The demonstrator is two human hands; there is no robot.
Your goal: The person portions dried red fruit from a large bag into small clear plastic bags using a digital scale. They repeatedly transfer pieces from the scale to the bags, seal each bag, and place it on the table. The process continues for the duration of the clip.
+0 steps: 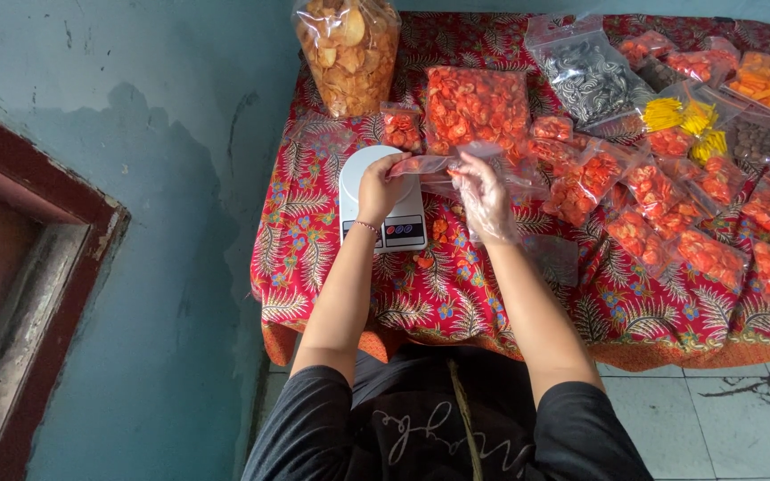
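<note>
Left hand [381,183] and right hand [485,196], the right in a thin clear plastic glove, are both pinched shut on a small clear bag [430,166] of orange-red snack pieces, held between them just above the white kitchen scale [383,207]. Each hand grips one end of the bag's top edge; the fill sags in between. Judgement: bag is light, soft film, slippery against the glove; contents look brittle and would crush under a squeeze, so hold belongs at the empty top strip, not the filled belly. Scale sits on the red patterned tablecloth [456,294]. Behind it: a large bag of orange-red pieces [479,107], a tall bag of pale chips [349,53]. Many small filled bags [715,254] lie to the right.
</note>
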